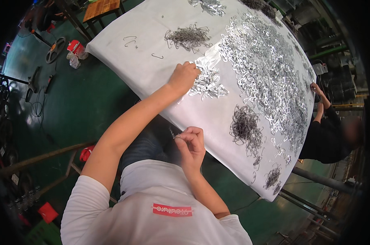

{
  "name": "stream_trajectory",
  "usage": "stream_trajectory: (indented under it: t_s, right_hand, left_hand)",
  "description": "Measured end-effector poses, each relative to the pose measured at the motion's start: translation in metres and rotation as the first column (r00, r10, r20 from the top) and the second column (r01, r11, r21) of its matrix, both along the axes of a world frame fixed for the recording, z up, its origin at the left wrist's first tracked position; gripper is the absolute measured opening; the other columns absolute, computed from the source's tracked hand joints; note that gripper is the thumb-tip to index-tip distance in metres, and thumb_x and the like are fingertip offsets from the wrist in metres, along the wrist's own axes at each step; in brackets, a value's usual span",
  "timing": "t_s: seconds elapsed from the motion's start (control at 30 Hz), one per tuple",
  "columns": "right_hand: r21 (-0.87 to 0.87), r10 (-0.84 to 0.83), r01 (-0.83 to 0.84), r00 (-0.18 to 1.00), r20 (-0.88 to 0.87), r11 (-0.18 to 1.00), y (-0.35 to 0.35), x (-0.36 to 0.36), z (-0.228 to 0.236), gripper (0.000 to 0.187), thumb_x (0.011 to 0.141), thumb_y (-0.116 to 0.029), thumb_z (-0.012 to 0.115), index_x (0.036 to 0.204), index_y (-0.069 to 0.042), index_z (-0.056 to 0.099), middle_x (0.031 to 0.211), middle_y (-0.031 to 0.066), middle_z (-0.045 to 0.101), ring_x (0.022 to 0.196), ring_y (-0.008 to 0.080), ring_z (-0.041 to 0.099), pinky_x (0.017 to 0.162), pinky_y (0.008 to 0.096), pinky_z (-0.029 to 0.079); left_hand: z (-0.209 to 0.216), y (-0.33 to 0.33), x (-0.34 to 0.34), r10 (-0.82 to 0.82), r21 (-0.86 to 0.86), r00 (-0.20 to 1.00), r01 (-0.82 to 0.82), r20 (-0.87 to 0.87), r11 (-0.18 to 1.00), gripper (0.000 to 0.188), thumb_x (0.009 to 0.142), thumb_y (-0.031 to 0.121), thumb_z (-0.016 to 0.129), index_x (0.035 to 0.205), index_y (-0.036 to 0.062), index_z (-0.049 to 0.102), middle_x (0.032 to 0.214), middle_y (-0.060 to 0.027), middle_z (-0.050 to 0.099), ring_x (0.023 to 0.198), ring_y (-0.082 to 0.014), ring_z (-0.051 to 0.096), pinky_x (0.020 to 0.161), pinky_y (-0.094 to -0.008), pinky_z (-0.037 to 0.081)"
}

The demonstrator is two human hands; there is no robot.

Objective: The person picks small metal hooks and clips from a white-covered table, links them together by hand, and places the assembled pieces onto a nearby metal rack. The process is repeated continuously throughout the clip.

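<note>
My left hand (185, 76) reaches over the white-covered table (152, 77), its fingers curled at the left edge of a small pile of shiny flat metal pieces (209, 83). Whatever lies between those fingertips is hidden. Just off the table's near edge, my right hand (192, 149) is closed in a pinch. From its fingertips a small bunch of thin wire pieces (172, 131) sticks out, too small to make out fully. Beyond my left hand lies a tangled heap of dark wire hooks (188, 37), with a loose hook (157, 56) nearer by.
A broad spread of shiny metal hooks (266, 65) covers the table's right side. Dark wire heaps (245, 125) lie along the near side. Across the table a person in dark clothes (328, 136) has hands at the far edge. A wooden stool (101, 10) stands at the far left.
</note>
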State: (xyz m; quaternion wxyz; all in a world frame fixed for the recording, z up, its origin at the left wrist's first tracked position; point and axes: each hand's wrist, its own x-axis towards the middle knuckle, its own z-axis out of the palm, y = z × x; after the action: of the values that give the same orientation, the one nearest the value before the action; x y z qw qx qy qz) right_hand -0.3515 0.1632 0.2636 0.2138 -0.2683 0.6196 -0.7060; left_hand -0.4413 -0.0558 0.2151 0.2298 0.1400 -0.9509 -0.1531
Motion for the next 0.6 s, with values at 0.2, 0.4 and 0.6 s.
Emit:
stream_trajectory:
  t_s: [0.2,0.4,0.6]
  right_hand:
    - [0.020,-0.012,0.012,0.999,-0.033,1.000,0.000,-0.001,-0.002,0.004,0.083,0.000,0.067,0.087,0.000,0.064,0.098,0.0070,0.048,0.075,0.0123,0.053,0.059,0.0235,0.047]
    - [0.029,-0.025,0.028,0.995,-0.101,0.999,-0.007,0.002,-0.002,0.005,0.082,-0.001,0.068,0.087,-0.001,0.065,0.098,0.0067,0.048,0.078,0.0125,0.053,0.061,0.0231,0.047]
    - [0.065,-0.042,0.053,0.987,-0.156,0.996,-0.012,0.008,-0.002,0.008,0.080,-0.004,0.071,0.086,-0.002,0.065,0.096,0.0064,0.050,0.085,0.0158,0.053,0.071,0.0263,0.046]
  left_hand:
    - [0.042,0.028,0.069,0.060,0.799,0.994,0.034,-0.087,0.600,0.017,0.081,0.011,0.067,0.096,0.0027,0.070,0.088,-0.0066,0.069,0.076,-0.0154,0.064,0.071,-0.0287,0.050]
    - [0.082,0.075,0.151,0.161,0.977,0.984,0.046,-0.081,0.209,0.018,0.083,0.007,0.069,0.097,-0.0030,0.068,0.086,-0.0039,0.069,0.076,-0.0067,0.061,0.070,-0.0222,0.050]
    - [0.090,0.088,0.179,0.226,0.968,0.969,0.039,-0.097,0.248,0.017,0.083,0.005,0.068,0.098,-0.0028,0.067,0.084,-0.0043,0.069,0.072,-0.0056,0.060,0.066,-0.0204,0.049]
